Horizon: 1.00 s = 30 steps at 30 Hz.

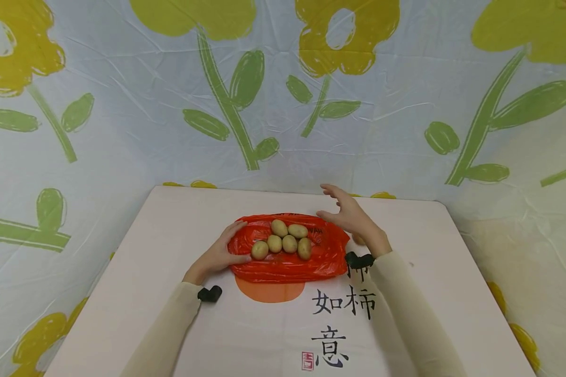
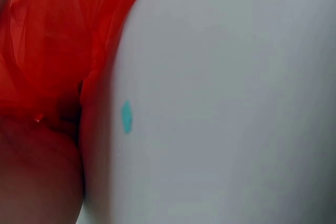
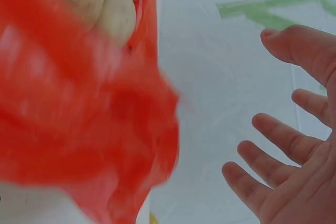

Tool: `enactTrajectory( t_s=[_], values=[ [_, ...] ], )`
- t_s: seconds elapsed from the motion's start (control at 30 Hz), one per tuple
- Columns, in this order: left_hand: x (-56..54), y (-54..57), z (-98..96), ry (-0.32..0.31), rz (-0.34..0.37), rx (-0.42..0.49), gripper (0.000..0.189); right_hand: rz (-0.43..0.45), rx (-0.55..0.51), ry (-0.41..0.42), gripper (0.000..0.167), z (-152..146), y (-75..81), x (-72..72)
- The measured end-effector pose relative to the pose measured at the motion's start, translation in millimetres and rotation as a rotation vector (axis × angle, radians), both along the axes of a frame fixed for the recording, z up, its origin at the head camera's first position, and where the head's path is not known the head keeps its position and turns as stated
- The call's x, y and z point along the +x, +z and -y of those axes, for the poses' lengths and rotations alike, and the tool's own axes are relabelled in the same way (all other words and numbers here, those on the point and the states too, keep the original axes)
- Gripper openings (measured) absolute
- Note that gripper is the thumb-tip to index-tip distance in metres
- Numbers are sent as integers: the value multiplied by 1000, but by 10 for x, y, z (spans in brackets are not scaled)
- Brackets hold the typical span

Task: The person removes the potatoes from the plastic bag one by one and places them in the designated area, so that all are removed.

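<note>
Several small potatoes (image 1: 290, 244) lie grouped on a red plastic bag (image 1: 327, 264), which is spread out and crumpled on the table. My left hand (image 1: 224, 248) rests at the bag's left edge, fingers along its far side and thumb on the near part beside the leftmost potato. In the left wrist view the red film (image 2: 63, 30) fills the upper left corner. My right hand (image 1: 351, 212) is raised over the bag's right end, fingers spread, holding nothing. The right wrist view shows those fingers apart from the blurred bag (image 3: 105, 124).
A brownish round thing (image 1: 359, 239) is partly hidden by my right wrist. The pale tabletop (image 1: 188, 204) carries an orange printed shape (image 1: 270, 292) and black brush characters (image 1: 330, 348). Flower-printed cloth (image 1: 146, 120) hangs behind and around the table.
</note>
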<state>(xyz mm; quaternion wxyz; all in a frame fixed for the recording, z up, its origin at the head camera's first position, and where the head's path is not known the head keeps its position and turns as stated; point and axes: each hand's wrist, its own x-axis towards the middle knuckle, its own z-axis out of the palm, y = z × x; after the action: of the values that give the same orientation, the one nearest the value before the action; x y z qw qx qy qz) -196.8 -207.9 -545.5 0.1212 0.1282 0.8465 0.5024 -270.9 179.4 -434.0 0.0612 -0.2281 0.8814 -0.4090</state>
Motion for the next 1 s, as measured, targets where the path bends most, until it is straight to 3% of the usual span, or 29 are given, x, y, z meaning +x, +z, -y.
enactTrajectory(
  t_s=[0.13,0.57,1.0],
  values=[
    [1,3,2,-6,1,21,102,36,1,22,77,135,24,1],
    [6,6,-9,-4,5,14,103,-106,83,200,73,579,6,-51],
    [4,-5,12,-26,-16,-4,105,-32,115,347,68,967,-175,77]
  ],
)
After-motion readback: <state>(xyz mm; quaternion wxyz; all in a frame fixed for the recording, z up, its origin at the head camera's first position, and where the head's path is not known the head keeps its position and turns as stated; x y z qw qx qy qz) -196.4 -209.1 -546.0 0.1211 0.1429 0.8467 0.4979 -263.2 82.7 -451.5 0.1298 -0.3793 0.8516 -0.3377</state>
